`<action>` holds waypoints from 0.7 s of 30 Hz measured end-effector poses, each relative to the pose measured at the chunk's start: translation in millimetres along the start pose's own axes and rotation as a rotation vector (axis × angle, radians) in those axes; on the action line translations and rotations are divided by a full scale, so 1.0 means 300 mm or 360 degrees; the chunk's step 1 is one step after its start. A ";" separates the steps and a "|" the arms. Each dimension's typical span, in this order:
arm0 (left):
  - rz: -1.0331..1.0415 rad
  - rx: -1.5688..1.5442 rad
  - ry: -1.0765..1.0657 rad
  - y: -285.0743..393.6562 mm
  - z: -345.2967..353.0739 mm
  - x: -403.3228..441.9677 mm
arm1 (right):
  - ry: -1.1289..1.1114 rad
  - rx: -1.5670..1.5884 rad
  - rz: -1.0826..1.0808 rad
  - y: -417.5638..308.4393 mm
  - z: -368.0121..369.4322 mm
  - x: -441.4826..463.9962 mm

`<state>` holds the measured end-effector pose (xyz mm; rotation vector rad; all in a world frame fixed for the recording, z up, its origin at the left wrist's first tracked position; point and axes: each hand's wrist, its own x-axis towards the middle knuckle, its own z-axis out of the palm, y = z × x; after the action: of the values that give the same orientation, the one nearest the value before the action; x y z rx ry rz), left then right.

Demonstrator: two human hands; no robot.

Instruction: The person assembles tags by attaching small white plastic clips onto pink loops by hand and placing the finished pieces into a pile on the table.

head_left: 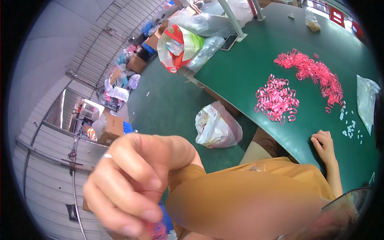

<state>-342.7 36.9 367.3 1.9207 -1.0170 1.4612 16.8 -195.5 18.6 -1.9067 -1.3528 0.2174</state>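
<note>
My left hand (pixel 128 180) is large and close to the camera, with a ring on one finger. Its fingers curl downward in a pinch, and a pink see-through plastic loop (pixel 159 231) shows at the fingertips, partly cut off by the frame. My right hand (pixel 325 145) rests on the green table (pixel 236 82), fingers curled, with nothing visible in it. Beyond that hand lie a heap of pink loops with whitish parts (pixel 277 99) and a long curved pile of pink loops (pixel 314 74). Small white pieces (pixel 350 129) are scattered nearby.
A clear plastic bag (pixel 366 100) lies at the table's right. A phone (pixel 229 42) is beside a metal post (pixel 232 18). A white bag (pixel 218 126) stands on the floor by the table edge; a red-and-green bag (pixel 178 46) stands behind. Boxes (pixel 110 128) line the wall.
</note>
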 end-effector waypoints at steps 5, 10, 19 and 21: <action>0.0175 0.0016 -0.0013 -0.004 -0.010 -0.048 | -0.0001 -0.0025 0.0017 0.008 -0.001 -0.006; 0.0176 -0.0063 0.0309 0.009 0.019 -0.054 | -0.0009 -0.0001 -0.0003 0.011 -0.001 -0.003; -0.0565 -0.0607 0.0563 -0.092 0.044 -0.155 | -0.0026 0.0035 0.0007 0.001 -0.014 -0.003; -0.0735 -0.0638 0.0454 -0.130 0.016 -0.213 | -0.0035 0.0040 0.0018 0.007 -0.013 -0.007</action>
<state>-317.2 72.1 306.2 1.4803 -0.6212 1.1217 19.5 -199.4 19.3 -1.8962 -1.3482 0.2606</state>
